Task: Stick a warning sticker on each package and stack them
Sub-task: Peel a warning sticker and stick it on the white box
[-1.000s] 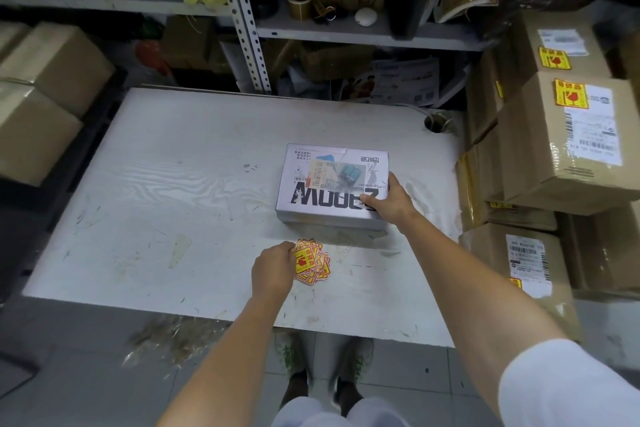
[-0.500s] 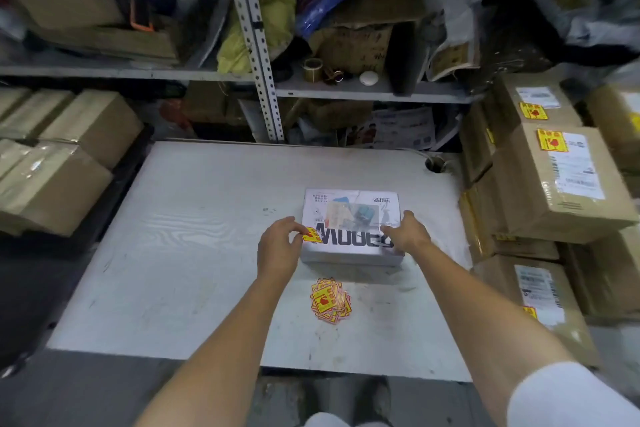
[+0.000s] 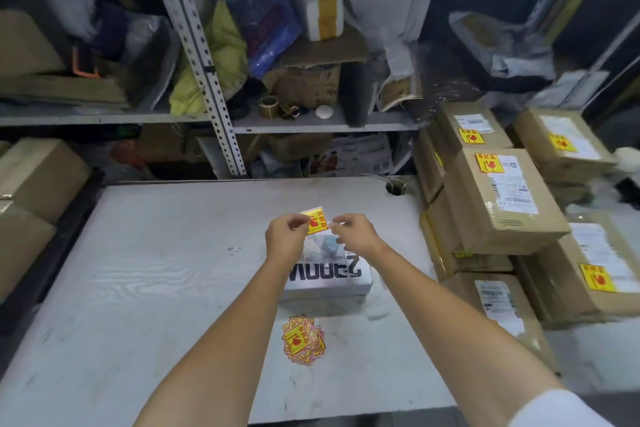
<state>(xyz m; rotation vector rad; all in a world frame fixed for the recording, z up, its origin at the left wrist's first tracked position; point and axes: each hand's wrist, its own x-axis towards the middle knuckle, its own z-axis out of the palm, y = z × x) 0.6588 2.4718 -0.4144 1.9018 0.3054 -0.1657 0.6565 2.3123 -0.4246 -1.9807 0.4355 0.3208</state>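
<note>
Head cam view: both arms are stretched forward over the table, hands close together and held up above the far end of the white package. The left hand pinches the warning sticker at its left edge with thumb and fingertips. The right hand pinches the sticker's right edge, other fingers curled in. The sticker is yellow and red and tilted a bit, up in the air and not touching the package.

The package lies flat on the table with its black lettering facing up, and the wrists cover part of its top. A messy pile of stickers sits on the table just in front of it. Off the right edge is a stack of cardboard boxes, most already wearing the same yellow sticker. More plain boxes sit on the left, with a cluttered metal shelf behind.
</note>
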